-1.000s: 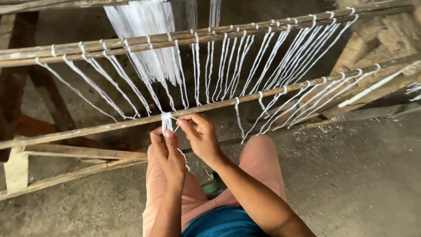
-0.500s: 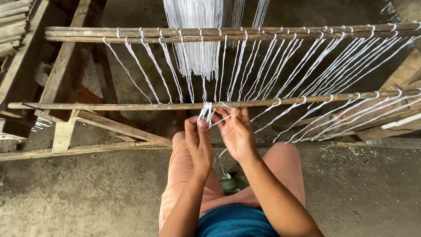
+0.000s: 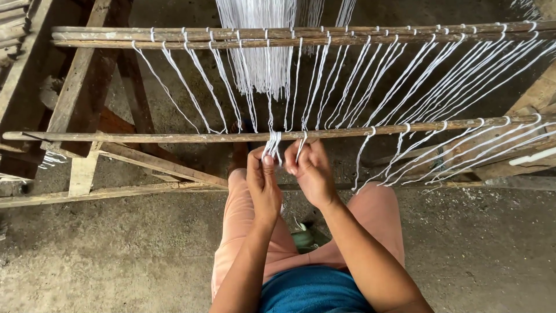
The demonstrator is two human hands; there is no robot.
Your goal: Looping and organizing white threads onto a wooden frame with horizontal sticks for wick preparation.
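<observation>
- The white cotton-like threads (image 3: pixel 347 87) are thin, soft and slightly fuzzy, running in slanting pairs between two rough poles of a wooden loom frame (image 3: pixel 81 104).
- The upper poles (image 3: pixel 347 35) are two weathered, greyish sticks lying side by side, with the threads looped round them at even gaps.
- The lower pole (image 3: pixel 174 137) is a single slender, round stick, brown and a little uneven, with thread loops spaced along its right half.
- A thick hank of loose white yarn (image 3: pixel 260 52) hangs straight down behind the upper poles, smooth and dense.
- The frame's planks at the left are coarse, split and dusty; the concrete floor (image 3: pixel 116 255) under them is grey and gritty.
- The left hand (image 3: pixel 263 182) is clenched round a small bundle of threads (image 3: pixel 272 145) just under the lower pole, thumb pressed up against the strands.
- The right hand (image 3: pixel 310 174) is just beside the left, fingers curled in and pinching strands (image 3: pixel 301 145) that hang from the same pole; exactly how many it grasps cannot be told.
- The two hands are nearly touching, knuckles facing each other, both directly below the middle of the lower pole.
- The person sits with knees in salmon-pink trousers (image 3: pixel 243 220) under the hands, and a blue garment (image 3: pixel 313 290) shows at the waist.
</observation>
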